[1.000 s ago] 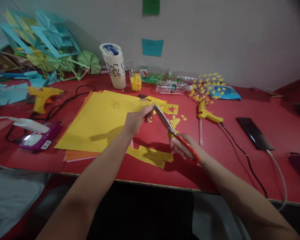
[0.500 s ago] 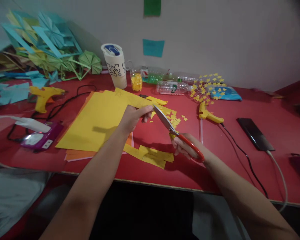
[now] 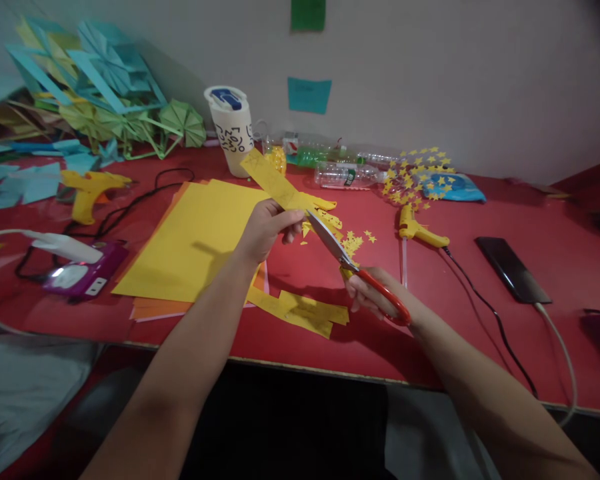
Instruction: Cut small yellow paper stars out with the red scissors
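Observation:
Between thumb and fingers, my left hand (image 3: 270, 227) pinches a yellow paper strip (image 3: 273, 179) that slants up toward the cup. My right hand (image 3: 370, 288) grips red-handled scissors (image 3: 347, 259), their tips touching or very close to the strip by my left thumb. Both hands are above the red table (image 3: 300, 270). Beneath the scissors lie small cut yellow stars (image 3: 351, 243). More marked yellow strips (image 3: 313, 312) rest near the table's front edge. Yellow sheets (image 3: 185, 247) are stacked over orange ones at the left. A yellow cutter (image 3: 325, 203) is partly hidden behind the strip.
Glue guns lie at left (image 3: 87, 192) and right (image 3: 417, 230), with trailing cords. A purple power strip (image 3: 87, 273) is at the left. A white cup (image 3: 231, 133) and plastic bottles (image 3: 347, 175) line the wall. A phone (image 3: 511, 269) charges at the right.
The yellow strip has turned in my left hand, its far end now raised higher toward the cup. My right hand and the scissors stay almost in place.

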{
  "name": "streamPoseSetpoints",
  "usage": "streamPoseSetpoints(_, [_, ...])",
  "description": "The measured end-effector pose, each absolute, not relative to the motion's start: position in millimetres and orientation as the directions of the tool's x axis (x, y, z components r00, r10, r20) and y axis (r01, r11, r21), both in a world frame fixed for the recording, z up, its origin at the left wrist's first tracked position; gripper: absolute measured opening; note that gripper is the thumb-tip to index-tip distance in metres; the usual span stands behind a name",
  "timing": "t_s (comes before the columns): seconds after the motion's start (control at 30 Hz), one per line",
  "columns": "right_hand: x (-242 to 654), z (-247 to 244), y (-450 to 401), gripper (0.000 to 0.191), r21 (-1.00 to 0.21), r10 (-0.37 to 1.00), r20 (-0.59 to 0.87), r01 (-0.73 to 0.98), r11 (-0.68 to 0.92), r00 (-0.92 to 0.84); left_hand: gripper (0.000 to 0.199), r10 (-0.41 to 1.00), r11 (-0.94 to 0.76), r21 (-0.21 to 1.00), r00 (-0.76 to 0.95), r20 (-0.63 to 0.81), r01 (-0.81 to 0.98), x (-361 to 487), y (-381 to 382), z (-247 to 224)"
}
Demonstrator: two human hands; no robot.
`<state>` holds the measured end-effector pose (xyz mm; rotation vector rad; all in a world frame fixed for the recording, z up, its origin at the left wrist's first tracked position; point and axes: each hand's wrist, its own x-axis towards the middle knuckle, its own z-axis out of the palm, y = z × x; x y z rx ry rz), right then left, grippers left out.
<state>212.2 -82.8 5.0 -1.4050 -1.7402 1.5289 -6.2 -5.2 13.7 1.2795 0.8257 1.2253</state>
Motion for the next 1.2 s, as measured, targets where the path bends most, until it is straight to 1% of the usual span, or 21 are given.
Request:
streamPoseSetpoints(0.23, [211.9, 8.9, -84.1, 0.047, -0.884, 0.875, -0.336, 0.438, -0.165, -0.349, 0.011, 0.969, -0.107, 0.979, 0.201, 0.142, -0.173, -9.3, -5.0, 16.5])
streamPoseSetpoints(0.5, [211.9, 8.1, -81.5, 0.051, -0.86, 0.862, -0.372, 0.477, -0.181, -0.343, 0.01, 0.97, -0.053, 0.99, 0.228, 0.081, -0.128, -13.7, -3.6, 17.8])
streamPoseSetpoints(0.73, [212.5, 4.1, -80.0, 0.046, -0.846, 0.858, -0.404, 0.487, -0.218, -0.316, 0.01, 0.97, -0.049, 0.991, 0.23, 0.077, -0.122, -14.6, -2.4, 17.5])
streamPoseSetpoints(0.9, [213.5, 2.1, -80.2, 0.045, -0.862, 0.858, -0.389, 0.46, -0.212, -0.334, 0.009, 0.97, -0.048, 0.99, 0.229, 0.078, -0.133, -14.3, -2.6, 17.7])
streamPoseSetpoints(1.07, [212.8, 3.1, -80.2, 0.048, -0.867, 0.867, -0.361, 0.465, -0.177, -0.344, 0.008, 0.969, -0.067, 0.987, 0.224, 0.1, -0.148, -14.2, -2.4, 16.4])
streamPoseSetpoints(1.2, [213.0, -0.3, -79.8, 0.047, -0.896, 0.867, -0.317, 0.42, -0.141, -0.386, 0.015, 0.965, -0.116, 0.981, 0.216, 0.148, -0.157, -11.7, -3.2, 12.6])
